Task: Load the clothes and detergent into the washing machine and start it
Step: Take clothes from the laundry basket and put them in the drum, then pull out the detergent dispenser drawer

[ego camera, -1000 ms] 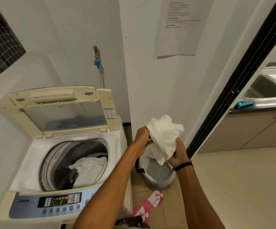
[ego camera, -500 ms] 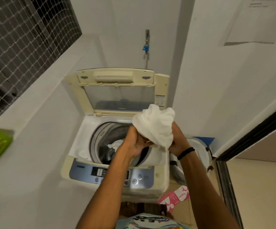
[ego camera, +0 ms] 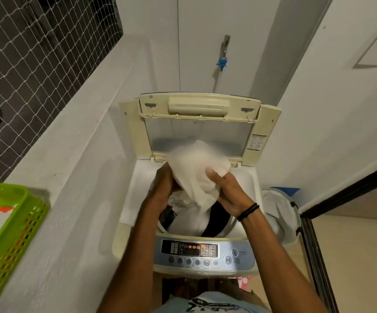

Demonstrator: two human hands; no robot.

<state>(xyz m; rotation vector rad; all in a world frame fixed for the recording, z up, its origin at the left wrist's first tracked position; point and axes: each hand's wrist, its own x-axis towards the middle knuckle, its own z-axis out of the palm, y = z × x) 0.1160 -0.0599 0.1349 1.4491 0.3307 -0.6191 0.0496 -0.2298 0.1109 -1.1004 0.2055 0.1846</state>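
A top-loading washing machine (ego camera: pixel 205 254) stands below me with its lid (ego camera: pixel 197 123) raised. Both hands hold a bunched white garment (ego camera: pixel 197 168) over the open drum. My left hand (ego camera: pixel 163 188) grips its left side and my right hand (ego camera: pixel 228 193), with a black band at the wrist, grips its right side. The garment's lower end hangs into the drum, where other white and dark clothes (ego camera: pixel 187 220) lie. The lit control panel (ego camera: pixel 203 250) faces me. No detergent container is clearly identifiable.
A green plastic basket (ego camera: pixel 6 233) sits on the white ledge at the left. A laundry basket (ego camera: pixel 278 213) stands on the floor right of the machine. A tap (ego camera: pixel 223 53) is on the wall behind. A dark door frame (ego camera: pixel 318 245) is at the right.
My hands carried the white garment from the laundry basket leftward to above the drum. The view has swung left and down onto the machine.
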